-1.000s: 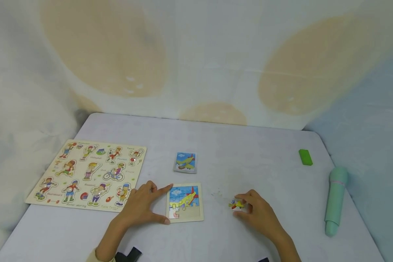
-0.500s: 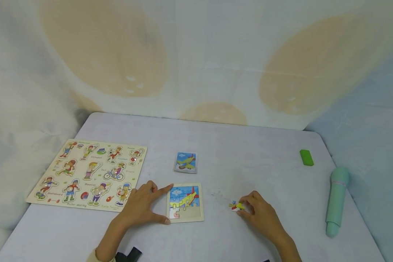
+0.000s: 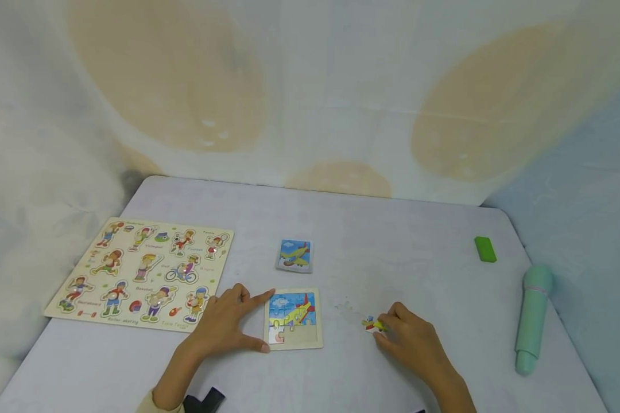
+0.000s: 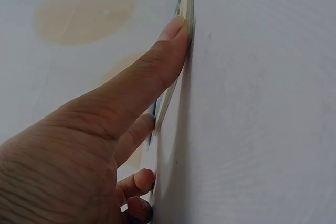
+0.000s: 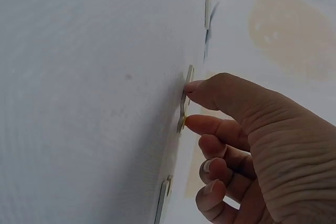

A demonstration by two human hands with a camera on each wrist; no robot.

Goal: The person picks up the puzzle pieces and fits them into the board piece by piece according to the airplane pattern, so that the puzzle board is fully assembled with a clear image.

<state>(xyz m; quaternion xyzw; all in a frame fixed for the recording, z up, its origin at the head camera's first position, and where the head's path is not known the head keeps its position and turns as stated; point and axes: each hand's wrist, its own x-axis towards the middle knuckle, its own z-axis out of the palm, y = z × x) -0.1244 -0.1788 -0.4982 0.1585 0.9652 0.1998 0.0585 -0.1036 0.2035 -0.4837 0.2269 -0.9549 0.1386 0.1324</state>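
Observation:
A small wooden jigsaw tray (image 3: 294, 347) lies in the middle of the head view, its upper part filled with a yellow airplane picture. My left hand (image 3: 222, 327) spans its left edge, straight index finger at the far corner and thumb (image 4: 170, 40) against the near one. To the right, my right hand (image 3: 413, 341) pinches a yellow, red and white puzzle piece (image 3: 374, 325) between thumb and index finger, low over the cloth. The right wrist view shows that piece (image 5: 185, 98) edge-on at the fingertips, the other fingers curled loosely.
Beyond the tray lies an airplane picture card (image 3: 294, 256). A large sports-figure puzzle board (image 3: 139, 275) is at the left, beside my left hand. Far right are a green block (image 3: 485, 249) and a mint tube-shaped object (image 3: 533, 321). Another thin flat piece (image 5: 164, 198) shows in the right wrist view.
My right hand's fingertips have slid slightly right, uncovering more of the puzzle piece. The left hand and the tray stay as they were.

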